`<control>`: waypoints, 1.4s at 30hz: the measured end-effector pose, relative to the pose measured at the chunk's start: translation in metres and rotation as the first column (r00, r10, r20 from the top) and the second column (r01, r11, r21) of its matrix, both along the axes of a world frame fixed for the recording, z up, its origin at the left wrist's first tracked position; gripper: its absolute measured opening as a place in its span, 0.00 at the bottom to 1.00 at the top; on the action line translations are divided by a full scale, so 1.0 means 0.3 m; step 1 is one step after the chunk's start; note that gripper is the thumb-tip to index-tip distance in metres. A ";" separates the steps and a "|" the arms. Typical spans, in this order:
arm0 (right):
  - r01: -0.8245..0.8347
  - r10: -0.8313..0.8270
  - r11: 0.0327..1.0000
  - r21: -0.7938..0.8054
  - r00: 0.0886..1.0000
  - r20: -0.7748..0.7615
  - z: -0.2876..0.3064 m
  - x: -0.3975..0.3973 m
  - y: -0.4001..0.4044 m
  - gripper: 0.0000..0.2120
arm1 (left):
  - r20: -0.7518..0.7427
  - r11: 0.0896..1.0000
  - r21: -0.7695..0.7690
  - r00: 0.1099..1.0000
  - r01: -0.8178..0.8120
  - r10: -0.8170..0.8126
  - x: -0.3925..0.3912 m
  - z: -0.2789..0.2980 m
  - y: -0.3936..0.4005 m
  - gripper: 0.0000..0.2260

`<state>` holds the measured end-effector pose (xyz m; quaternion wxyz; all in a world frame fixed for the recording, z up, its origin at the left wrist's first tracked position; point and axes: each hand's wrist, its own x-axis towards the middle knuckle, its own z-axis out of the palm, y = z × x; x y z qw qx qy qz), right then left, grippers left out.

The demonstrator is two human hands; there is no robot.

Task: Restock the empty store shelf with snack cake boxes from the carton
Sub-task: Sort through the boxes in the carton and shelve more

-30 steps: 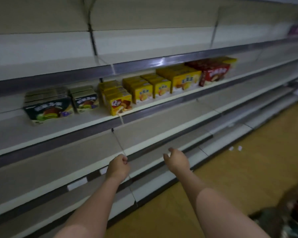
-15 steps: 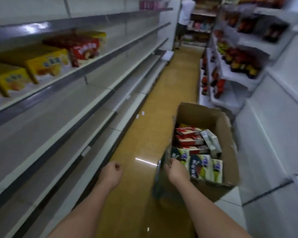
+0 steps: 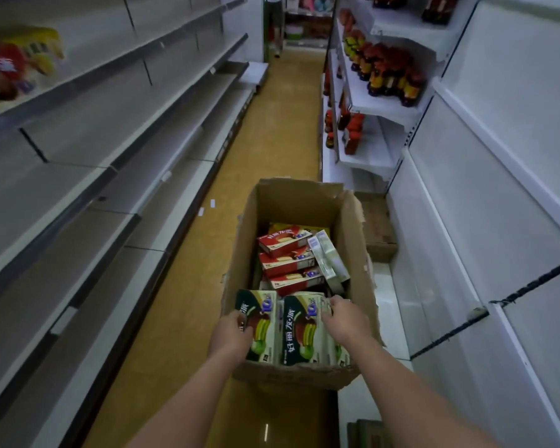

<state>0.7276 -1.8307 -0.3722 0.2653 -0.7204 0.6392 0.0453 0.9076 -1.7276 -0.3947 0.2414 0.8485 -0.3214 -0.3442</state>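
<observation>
Head view looks down into an open cardboard carton (image 3: 346,253) standing on the yellow aisle floor (image 3: 188,286). At its near end 2 green snack cake boxes (image 3: 301,331) stand upright side by side, touching. The left hand (image 3: 232,334) grips the outer left edge of the left green box, thumb over its front face. The right hand (image 3: 345,320) curls its fingers over the top right corner of the right green box. Both hands are closed onto these boxes, which sit inside the carton.

Behind the green pair, 3 red snack cake boxes (image 3: 286,258) lie stacked in a stepped row, faces up. 1 pale box (image 3: 328,260) leans tilted along their right side against the carton wall. The edge of 1 yellow box (image 3: 291,228) shows beyond the farthest red one.

To the left run the grey store shelves (image 3: 88,163), several tiers bare along their visible length; at the upper left edge a blurred red box (image 3: 0,76) and a yellow box (image 3: 44,50) sit on one tier; their exact count cannot be told. 2 small white tags (image 3: 206,207) lie on the floor near the shelf base.

To the right, white shelving (image 3: 385,101) carries rows of dark bottles with red and orange caps (image 3: 385,72), too many and too blurred to count. A closed brown box (image 3: 377,224) sits just behind the carton's right side. At the aisle's far end a person's legs (image 3: 275,24) are visible.
</observation>
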 end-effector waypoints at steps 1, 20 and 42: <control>0.005 -0.006 1.000 0.020 1.000 0.002 -0.023 -0.016 -0.025 0.13 | 0.006 1.000 0.019 1.000 -0.004 0.004 -0.017 -0.018 -0.029 0.10; 0.194 -0.213 0.961 0.195 0.973 0.083 -0.383 -0.015 -0.168 0.18 | -0.243 0.982 0.184 0.970 0.052 -0.005 -0.254 -0.391 -0.404 0.32; 0.421 -0.576 0.797 0.433 0.745 0.337 -0.339 0.068 -0.154 0.43 | -0.531 0.996 0.015 0.843 -0.085 0.080 -0.177 -0.304 -0.390 0.29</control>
